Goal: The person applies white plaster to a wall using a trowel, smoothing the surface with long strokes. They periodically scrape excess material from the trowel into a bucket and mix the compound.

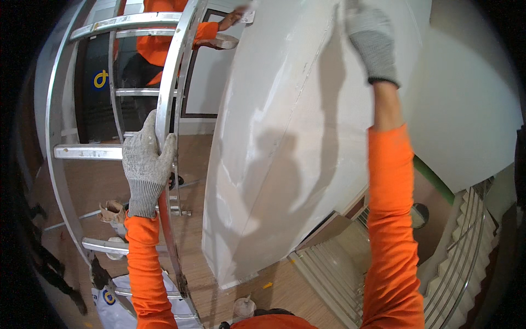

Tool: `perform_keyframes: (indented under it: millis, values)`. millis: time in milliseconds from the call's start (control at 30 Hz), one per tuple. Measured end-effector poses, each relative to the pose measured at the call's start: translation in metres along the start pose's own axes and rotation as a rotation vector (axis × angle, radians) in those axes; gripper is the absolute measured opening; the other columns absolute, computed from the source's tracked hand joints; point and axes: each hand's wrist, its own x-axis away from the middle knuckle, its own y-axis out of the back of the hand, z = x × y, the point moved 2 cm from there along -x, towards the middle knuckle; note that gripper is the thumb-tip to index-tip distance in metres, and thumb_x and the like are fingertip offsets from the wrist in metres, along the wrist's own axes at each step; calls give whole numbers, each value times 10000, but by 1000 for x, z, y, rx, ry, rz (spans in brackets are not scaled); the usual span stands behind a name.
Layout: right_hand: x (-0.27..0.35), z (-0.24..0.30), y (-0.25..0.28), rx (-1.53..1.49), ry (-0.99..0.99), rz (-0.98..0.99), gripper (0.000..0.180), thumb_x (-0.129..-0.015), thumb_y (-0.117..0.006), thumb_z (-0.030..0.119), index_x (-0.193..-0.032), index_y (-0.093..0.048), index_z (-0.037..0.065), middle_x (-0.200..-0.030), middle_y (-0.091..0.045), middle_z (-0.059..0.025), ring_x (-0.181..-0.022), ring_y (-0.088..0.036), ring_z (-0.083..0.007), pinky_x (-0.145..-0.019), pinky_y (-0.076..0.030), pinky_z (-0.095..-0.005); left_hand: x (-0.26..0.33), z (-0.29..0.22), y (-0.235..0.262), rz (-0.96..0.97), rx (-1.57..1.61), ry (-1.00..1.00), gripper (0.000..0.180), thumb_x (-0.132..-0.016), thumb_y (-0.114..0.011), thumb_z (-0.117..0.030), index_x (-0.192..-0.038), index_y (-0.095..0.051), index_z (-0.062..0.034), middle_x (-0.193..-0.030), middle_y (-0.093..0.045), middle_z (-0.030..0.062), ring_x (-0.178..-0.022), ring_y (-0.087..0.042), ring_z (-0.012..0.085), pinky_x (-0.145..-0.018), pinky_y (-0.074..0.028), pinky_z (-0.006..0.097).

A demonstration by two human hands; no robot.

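Up high, my left hand (pixel 147 159) is wrapped tight around the ladder (pixel 175 77) rail to steady me, fingers fully curled on the metal. My right hand (pixel 368 38) reaches up flat against the white plastered wall (pixel 285 142) near its top edge; whether it grips anything, I cannot tell. 1 co-worker's hand (pixel 233 17) works the same wall beyond.

Far left, a co-worker in orange (pixel 156 44); stairs (pixel 460 263) descend at right; wooden floor (pixel 192 164) lies far below.
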Motion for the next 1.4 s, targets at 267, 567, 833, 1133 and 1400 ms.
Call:
perform_keyframes:
  millis: [267,567,833,1133,1400]
  values:
    - [-31,-119,-134,-321,-40,-35,339,-960,-535,253,-1133,-690,7,-989,-706,-245,-922,-677,-402,-850,-527,-499,4,-5,-7,16,75,30,561,-900,-698,-250,-1393,-563,-18,-939,-715,228,-848,-688,363,-829,-527,468]
    - [148,37,13,-813,-39,254,471,-934,-576,71,-1390,-609,185,-1358,-654,-88,-1184,-672,-276,-1013,-544,-403,6,-6,-7,17,25,59,578,-900,-702,-239,-1417,-549,-30,-945,-704,220,-878,-673,352,-844,-518,460]
    - [55,-34,-30,-154,-39,258,467,-1000,-487,243,-1392,-554,-3,-860,-706,-239,-800,-704,-323,-766,-570,-454,6,-8,-19,0,-5,4,586,-927,-691,-299,-1430,-541,-39,-837,-685,176,-789,-665,287,-829,-521,434]
    - [-7,42,-4,-214,-22,-12,323,-974,-513,200,-1160,-683,-2,-999,-690,-251,-954,-674,-368,-864,-527,-474,3,0,-2,46,-7,49,586,-917,-688,-302,-1421,-544,-40,-942,-708,224,-855,-665,360,-839,-516,472]
    - [-56,-133,-109,-282,-228,52,643,-1022,-498,507,-1389,-535,-19,-1129,-691,-292,-1045,-696,-338,-934,-507,-491,7,-7,-11,48,80,85,590,-905,-696,-304,-1417,-555,-48,-941,-695,218,-871,-650,351,-836,-514,466]
